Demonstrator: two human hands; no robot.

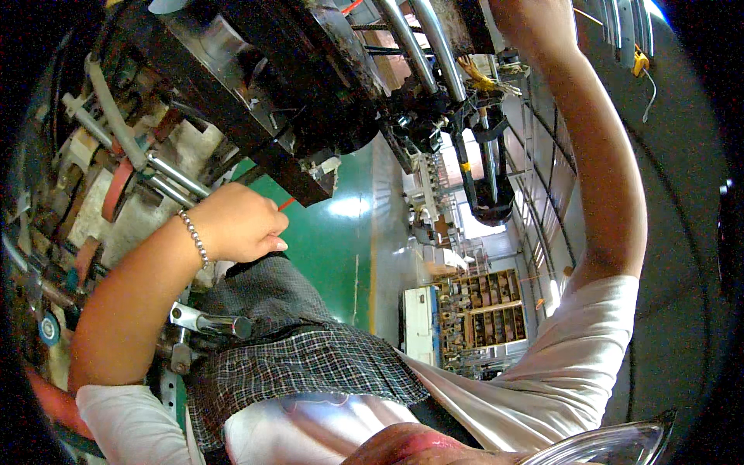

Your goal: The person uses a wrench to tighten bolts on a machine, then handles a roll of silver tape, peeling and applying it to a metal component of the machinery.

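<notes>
Glossy green floor point(318, 252) below dark machine point(232, 108); stocked shelves point(496, 308) beyond.

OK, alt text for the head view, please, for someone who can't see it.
A person's left hand, a beaded bracelet at the wrist, curls beside a dark machine, while the right hand reaches to the top edge, partly cut off. Green floor shows beyond.

The camera sits up on the person's head and looks down along the body. It sees very wide, with round, dark edges. The bare left hand point(239, 225) and the black-and-white checked cloth apron point(310, 363) look near, and the shiny, flat green floor point(318, 256) looks farther away
</notes>
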